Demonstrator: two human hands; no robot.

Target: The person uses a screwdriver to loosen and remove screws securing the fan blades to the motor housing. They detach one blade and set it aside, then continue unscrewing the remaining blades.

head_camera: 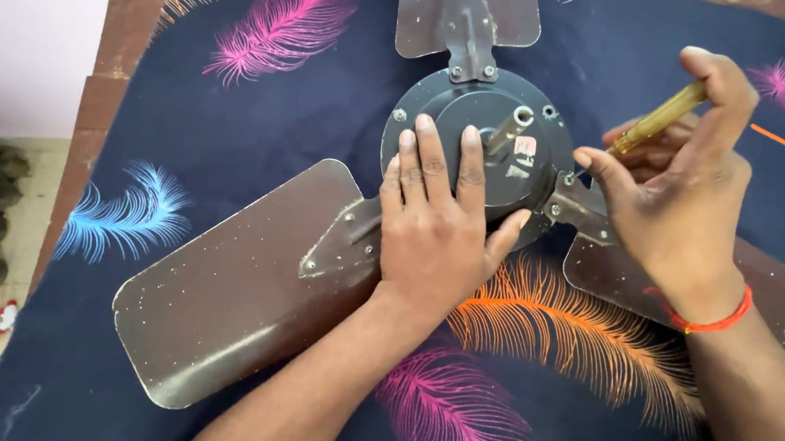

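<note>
Nearest the camera, two bare forearms reach up from the bottom edge over a dark blue cloth (250,120) printed with coloured feathers; an orange feather (553,324) lies between the wrists and a pink one (449,408) sits just below it. The right wrist carries a thin red thread band (712,322).

The left hand (433,222) lies open and flat, palm down, fingers stretched together and pressing on the round dark motor housing (479,147) of a ceiling fan, with the thumb spread out along the housing's lower rim. To the left of that hand the nearest brown blade (233,289) runs out toward the lower left, dusty and speckled, its metal bracket (344,242) disappearing under the heel of the hand.

The right hand (681,185) is closed around a screwdriver with a clear yellow handle (659,118), thumb raised on top and forefinger extended along the shaft; the tip meets the housing's right edge near a screw, just beside the bracket of the second blade (769,284), which is mostly hidden beneath this hand and wrist.

Beyond the left fingertips a short central shaft (510,130) rises from the housing. Farther off, the third blade (466,7) runs to the top edge. A wooden border (102,75) shows beyond the cloth at the upper left.
</note>
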